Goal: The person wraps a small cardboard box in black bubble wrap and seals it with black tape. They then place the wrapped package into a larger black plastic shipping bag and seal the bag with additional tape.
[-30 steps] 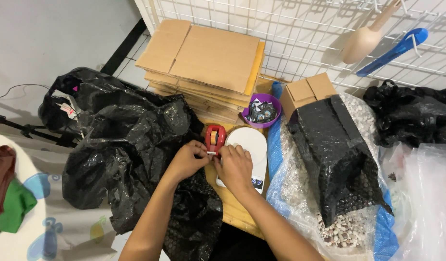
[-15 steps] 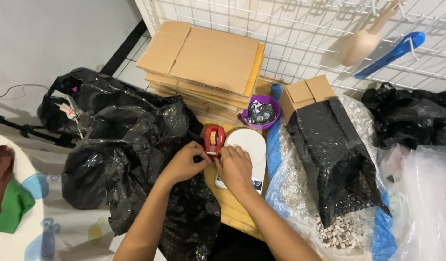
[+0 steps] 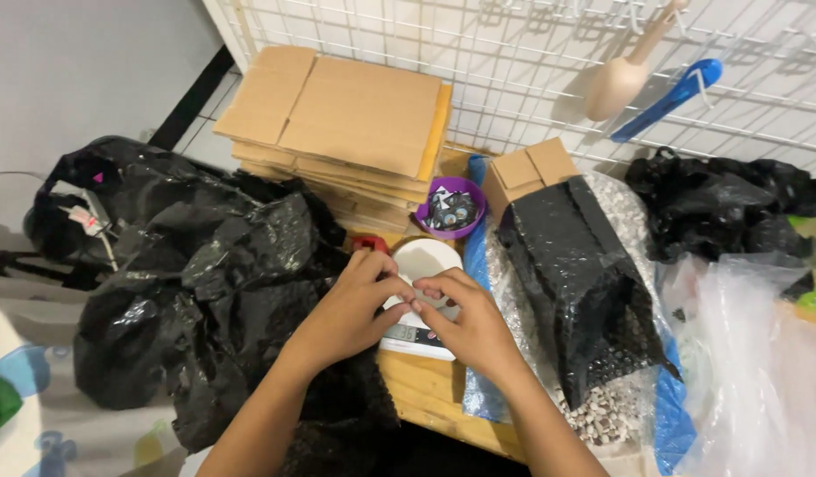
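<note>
Hands: two, both the person's own; the left hand (image 3: 350, 305) and the right hand (image 3: 465, 322) meet fingertip to fingertip over the scale; the fingers of each are curled in and pinched together, but what they pinch is too small and too hidden to tell.

Scale: one white kitchen scale (image 3: 423, 296) with a round white platter and a small dark display at its near edge; it lies flat on the wooden board (image 3: 425, 389), directly under both hands, which cover part of the platter; it sits between the black bags to the left and the bubble wrap to the right.

Tape: one red piece (image 3: 370, 242), seemingly a tape dispenser, peeks out just behind the left hand, touching the scale's far edge.

Bowl: one purple bowl (image 3: 451, 208) holding small dark pieces, just beyond the scale.

Cardboard: one stack of flattened cartons (image 3: 337, 124) against the wire grid (image 3: 514, 71); one small brown box (image 3: 529, 170) beside the bowl.

Black bubble-wrap parcel: one (image 3: 580, 283), long and dark, lying on clear bubble wrap (image 3: 620, 415) right of the scale.

Black plastic bags: one heap (image 3: 204, 283) at left; one more (image 3: 726, 203) at far right.

Hanging on the grid: one wooden scoop (image 3: 624, 75); one blue tool (image 3: 668, 97).

Clear plastic: one crumpled sheet (image 3: 761, 371) at lower right.
</note>
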